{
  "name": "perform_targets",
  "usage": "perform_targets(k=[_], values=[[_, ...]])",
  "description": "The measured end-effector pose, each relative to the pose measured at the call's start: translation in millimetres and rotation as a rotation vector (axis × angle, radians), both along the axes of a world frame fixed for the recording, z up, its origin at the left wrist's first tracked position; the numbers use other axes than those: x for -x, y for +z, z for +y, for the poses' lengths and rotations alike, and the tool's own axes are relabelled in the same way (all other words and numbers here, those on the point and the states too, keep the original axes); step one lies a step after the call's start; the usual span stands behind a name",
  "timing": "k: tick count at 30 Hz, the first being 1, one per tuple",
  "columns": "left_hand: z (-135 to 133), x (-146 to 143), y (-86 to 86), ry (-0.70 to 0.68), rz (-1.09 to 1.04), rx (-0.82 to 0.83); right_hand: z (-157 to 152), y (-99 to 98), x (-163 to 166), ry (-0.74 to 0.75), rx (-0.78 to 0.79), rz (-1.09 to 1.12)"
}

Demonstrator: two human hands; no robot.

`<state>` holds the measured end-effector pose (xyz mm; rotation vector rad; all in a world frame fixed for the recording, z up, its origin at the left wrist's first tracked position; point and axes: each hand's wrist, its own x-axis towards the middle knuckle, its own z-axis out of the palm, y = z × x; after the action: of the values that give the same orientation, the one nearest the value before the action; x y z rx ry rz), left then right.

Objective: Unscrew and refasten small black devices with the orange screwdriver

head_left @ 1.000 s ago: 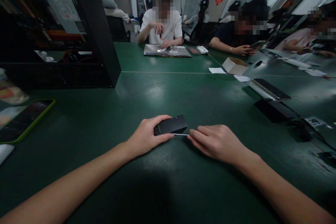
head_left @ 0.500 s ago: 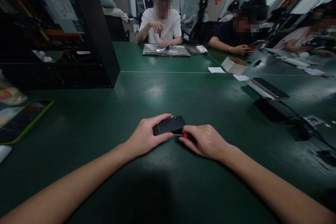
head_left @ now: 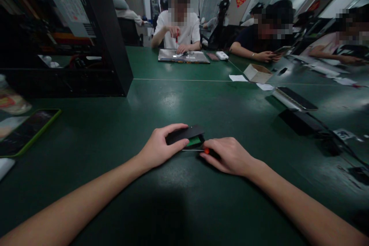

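My left hand (head_left: 161, 146) grips a small flat black case (head_left: 181, 134) from its left end, thumb along the near side and fingers over the far side. The case's top cover is lifted at the near edge, and a green circuit board (head_left: 194, 141) shows inside. My right hand (head_left: 227, 155) is closed on a screwdriver with a red handle (head_left: 206, 150). Its thin metal shaft (head_left: 193, 150) points left, just in front of the case. Whether the shaft touches the case I cannot tell.
A black computer tower (head_left: 109, 38) stands at the back left, with a green-edged phone (head_left: 31, 130) before it. To the right lie another phone (head_left: 298, 98), a black adapter (head_left: 300, 121) and cables. Across the green table, a person (head_left: 177, 27) works on a flat panel (head_left: 184, 57).
The black case's cover has come up along the near edge, exposing the green board. The screwdriver and my right hand have shifted slightly right, and more of the shaft shows.
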<state>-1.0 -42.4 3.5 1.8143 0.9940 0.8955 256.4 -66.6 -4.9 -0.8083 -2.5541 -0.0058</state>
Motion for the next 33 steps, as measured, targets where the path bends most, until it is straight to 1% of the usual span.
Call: perform_targets(k=[3,5,7,9,11,12,14,18,21,25,28,33], values=[[8,4,-3.2,0.045,-0.147,0.118,2,-0.7,-5,-0.019,0.032,0.117],[15,9,-4.6,0.089,-0.195,0.156,3,-1.9,-8,-0.094,0.057,0.213],[20,14,-4.5,0.145,-0.142,0.161,5,-3.1,-9,-0.207,0.095,0.278],[23,18,-2.5,0.209,-0.049,0.131,7,-4.3,-8,-0.317,0.148,0.3],[25,21,0.2,0.279,0.04,0.095,10,-5.7,-7,-0.38,0.194,0.296],[25,22,1.2,0.309,0.084,0.072,11,-6.5,-7,-0.389,0.21,0.289],[27,24,1.8,0.352,0.182,0.004,13,-8.3,-6,-0.37,0.225,0.269],[32,29,-2.5,0.42,0.445,-0.206,13,-9.9,-4,-0.318,0.248,0.239],[36,33,-5.9,0.417,0.572,-0.281,10,-8.1,-2,-0.309,0.287,0.194],[37,34,-7.1,0.338,0.598,-0.361,6,-4.3,1,-0.271,0.244,0.199],[38,34,-7.4,0.309,0.596,-0.362,5,-0.4,2,-0.237,0.188,0.218],[44,39,-9.6,0.251,0.537,-0.347,8,10.8,13,-0.134,0.186,0.085]])
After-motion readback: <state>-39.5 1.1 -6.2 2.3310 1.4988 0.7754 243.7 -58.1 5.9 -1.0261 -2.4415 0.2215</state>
